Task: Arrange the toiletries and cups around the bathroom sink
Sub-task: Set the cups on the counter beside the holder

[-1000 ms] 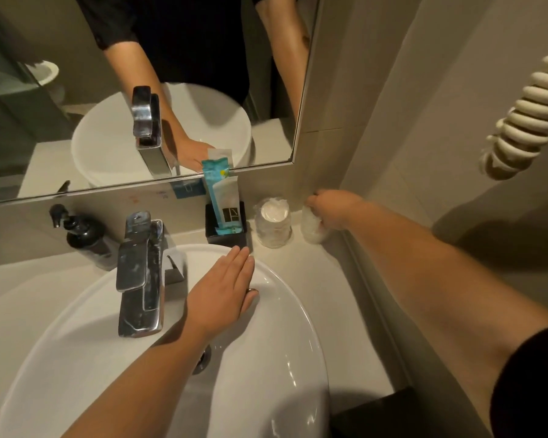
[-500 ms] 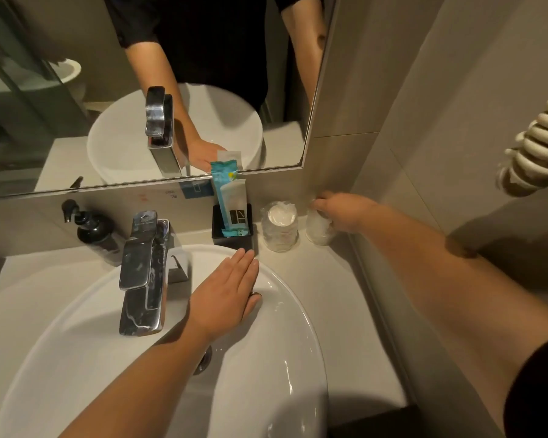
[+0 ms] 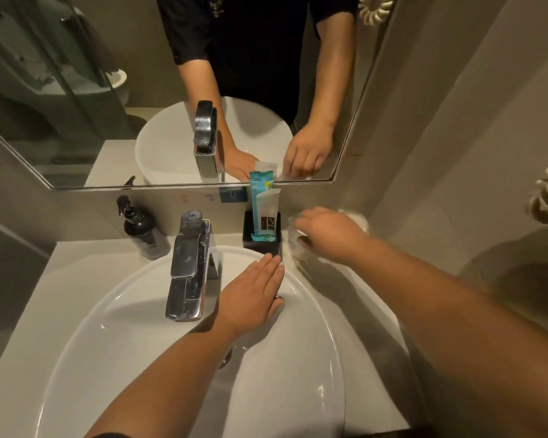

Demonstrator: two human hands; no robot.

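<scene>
The person stands at the sink point(image 3: 314, 358), and the arranging seems to me well advanced. At the back edge of the counter point(image 3: 361, 295), a black holder point(image 3: 261, 240) keeps the toiletry packets point(image 3: 263, 203) upright, just behind the basin rim. Right of it, toward the back right corner, the right hand point(image 3: 329, 237) is over a wrapped cup point(image 3: 295, 245). Its fingers bend down around the top of this cup and grip it, although the picture is blurred here. Behind the hand I can see a part of a second cup point(image 3: 358, 218), close to the side wall.

The left hand point(image 3: 253, 298) lies flat on the back rim of the sink, fingers straight and together, holding nothing.

What is left, I think, is to set this cup in line beside the holder and perhaps the other cup too.

A dark soap pump bottle point(image 3: 144, 230) stands at the back edge, left of the faucet point(image 3: 189, 263). The holder is very near the gripped cup, so the hand could knock it. The mirror point(image 3: 76, 90) edge hangs low above them.
</scene>
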